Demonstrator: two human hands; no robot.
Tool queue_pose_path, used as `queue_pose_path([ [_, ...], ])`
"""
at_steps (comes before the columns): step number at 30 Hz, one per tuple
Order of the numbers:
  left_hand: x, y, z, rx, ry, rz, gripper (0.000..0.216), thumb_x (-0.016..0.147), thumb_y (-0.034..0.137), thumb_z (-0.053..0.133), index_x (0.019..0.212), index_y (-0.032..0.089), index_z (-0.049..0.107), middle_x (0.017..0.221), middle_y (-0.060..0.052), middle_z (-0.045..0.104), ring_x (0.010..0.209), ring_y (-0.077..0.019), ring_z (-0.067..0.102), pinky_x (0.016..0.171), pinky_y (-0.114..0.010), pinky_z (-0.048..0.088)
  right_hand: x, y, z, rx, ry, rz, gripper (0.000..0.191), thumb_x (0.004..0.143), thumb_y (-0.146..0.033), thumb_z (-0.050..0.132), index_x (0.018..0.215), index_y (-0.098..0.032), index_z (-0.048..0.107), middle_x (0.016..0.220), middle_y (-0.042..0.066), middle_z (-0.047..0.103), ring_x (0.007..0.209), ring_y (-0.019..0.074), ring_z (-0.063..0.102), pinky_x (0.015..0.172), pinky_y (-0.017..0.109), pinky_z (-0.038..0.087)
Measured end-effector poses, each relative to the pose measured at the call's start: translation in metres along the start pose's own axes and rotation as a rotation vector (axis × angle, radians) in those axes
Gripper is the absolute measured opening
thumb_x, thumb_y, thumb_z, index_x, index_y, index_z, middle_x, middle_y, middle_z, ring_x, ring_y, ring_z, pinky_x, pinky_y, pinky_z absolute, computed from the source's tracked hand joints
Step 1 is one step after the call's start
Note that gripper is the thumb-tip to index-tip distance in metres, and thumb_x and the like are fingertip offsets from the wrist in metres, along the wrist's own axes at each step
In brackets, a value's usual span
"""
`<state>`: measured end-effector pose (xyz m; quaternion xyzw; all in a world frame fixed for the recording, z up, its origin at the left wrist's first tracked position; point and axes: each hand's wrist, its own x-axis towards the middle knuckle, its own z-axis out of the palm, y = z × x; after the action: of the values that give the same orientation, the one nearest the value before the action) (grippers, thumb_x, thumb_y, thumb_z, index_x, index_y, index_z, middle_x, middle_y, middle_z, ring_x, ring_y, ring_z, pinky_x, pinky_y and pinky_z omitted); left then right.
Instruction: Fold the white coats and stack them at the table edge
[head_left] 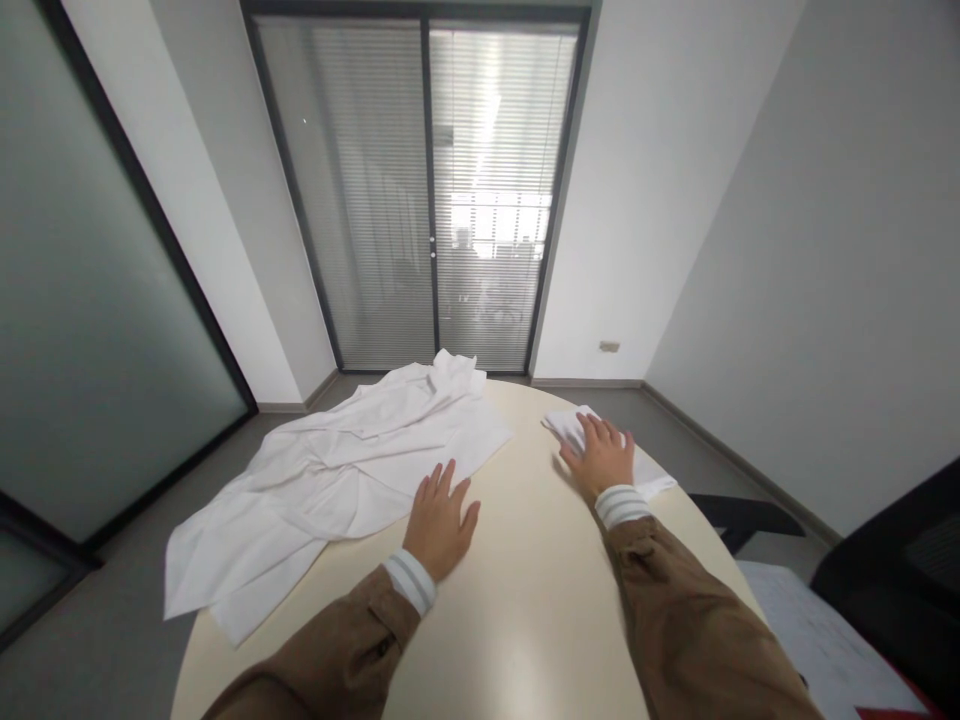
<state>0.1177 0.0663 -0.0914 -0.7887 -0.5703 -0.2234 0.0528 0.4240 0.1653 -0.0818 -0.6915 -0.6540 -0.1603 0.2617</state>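
A large white cloth [352, 470], rumpled and loosely spread, covers the left side of the round table [510, 600] and hangs over its edge. It looks like a garment, though its exact kind is hard to make out. My left hand [439, 522] is beside the cloth's near edge, palm down with fingers apart; whether its fingertips touch the fabric is unclear. On the right, a smaller folded white cloth [654, 474] lies close to the table's edge. My right hand [601, 455] rests over it, fingers spread and palm down, hiding its middle.
Beyond the table stands a glass door [487, 200] with blinds. A black chair [900, 580] is at the right, near a white surface [817, 620] with a red edge below table level. A frosted glass panel [97, 280] runs along the left.
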Motion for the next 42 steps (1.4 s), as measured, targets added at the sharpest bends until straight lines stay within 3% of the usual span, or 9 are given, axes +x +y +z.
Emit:
queue_pose_path([
  [5,0.023,-0.045,-0.013,0.132,0.242,-0.206,0.041,0.092,0.028,0.053,0.130,0.015,0.062,0.160,-0.019,0.026,0.147,-0.0383,0.023,0.115,-0.054,0.028,-0.007,-0.020,-0.010,0.109,0.088,-0.214,0.048,0.088,-0.037,0.052,0.133,-0.020,0.053,0.130,0.012,0.061,0.121,0.0300,0.049,0.113,0.049,0.017],
  [9,0.029,-0.084,-0.018,0.250,0.272,-0.293,0.041,0.091,0.025,0.053,0.130,0.018,0.064,0.158,-0.017,0.031,0.146,-0.0389,0.024,0.114,-0.056,0.026,-0.012,-0.024,-0.007,0.130,0.039,-0.238,0.047,0.087,-0.034,0.054,0.131,-0.021,0.054,0.126,0.012,0.063,0.120,0.0297,0.051,0.113,0.050,0.018],
  [12,0.030,-0.097,-0.017,0.300,0.246,-0.310,0.044,0.093,0.025,0.049,0.135,0.019,0.059,0.157,-0.015,0.034,0.137,-0.0370,0.038,0.106,-0.053,0.036,-0.014,-0.023,-0.005,0.131,0.003,-0.229,0.047,0.086,-0.034,0.054,0.131,-0.020,0.054,0.124,0.012,0.064,0.120,0.0299,0.052,0.112,0.051,0.019],
  [15,0.032,-0.099,-0.015,0.328,0.212,-0.331,0.045,0.095,0.026,0.044,0.137,0.016,0.057,0.155,-0.016,0.038,0.122,-0.0348,0.050,0.096,-0.050,0.043,-0.015,-0.022,-0.003,0.132,-0.030,-0.224,0.046,0.086,-0.035,0.054,0.130,-0.021,0.054,0.124,0.012,0.064,0.120,0.0299,0.052,0.111,0.051,0.021],
  [22,0.043,-0.105,-0.014,0.362,0.150,-0.385,0.035,0.096,0.023,0.039,0.118,0.014,0.065,0.155,-0.012,0.039,0.109,-0.0319,0.055,0.086,-0.046,0.048,-0.016,-0.020,0.007,0.152,-0.101,-0.225,0.044,0.086,-0.036,0.054,0.128,-0.021,0.054,0.125,0.011,0.064,0.122,0.0299,0.052,0.110,0.054,0.022],
  [26,0.044,-0.108,-0.012,0.368,0.119,-0.350,0.040,0.097,0.021,0.036,0.129,0.014,0.059,0.153,-0.011,0.043,0.108,-0.0315,0.055,0.085,-0.046,0.048,-0.016,-0.018,0.010,0.171,-0.129,-0.230,0.043,0.087,-0.036,0.054,0.127,-0.021,0.054,0.125,0.011,0.065,0.122,0.0294,0.053,0.111,0.055,0.021],
  [33,0.042,-0.101,-0.014,0.306,0.247,-0.299,0.046,0.095,0.018,0.039,0.139,0.011,0.052,0.151,-0.015,0.044,0.121,-0.0331,0.047,0.097,-0.049,0.043,-0.017,-0.020,0.007,0.196,-0.151,-0.238,0.041,0.087,-0.034,0.054,0.126,-0.022,0.054,0.126,0.011,0.064,0.123,0.0287,0.053,0.111,0.055,0.021],
  [39,0.039,-0.084,-0.026,0.236,0.402,-0.144,0.044,0.094,0.014,0.042,0.136,0.018,0.056,0.139,-0.010,0.056,0.140,-0.0334,0.032,0.118,-0.061,0.008,-0.018,-0.022,0.003,0.194,-0.182,-0.245,0.041,0.087,-0.033,0.053,0.127,-0.021,0.055,0.128,0.013,0.063,0.123,0.0288,0.053,0.112,0.055,0.021],
  [42,0.038,-0.079,-0.029,0.138,0.360,0.023,0.044,0.093,0.009,0.041,0.130,0.021,0.061,0.128,-0.009,0.062,0.137,-0.0284,0.040,0.119,-0.055,0.017,-0.018,-0.024,0.000,0.192,-0.200,-0.255,0.042,0.087,-0.032,0.053,0.128,-0.021,0.055,0.129,0.013,0.063,0.124,0.0287,0.052,0.112,0.055,0.021],
])
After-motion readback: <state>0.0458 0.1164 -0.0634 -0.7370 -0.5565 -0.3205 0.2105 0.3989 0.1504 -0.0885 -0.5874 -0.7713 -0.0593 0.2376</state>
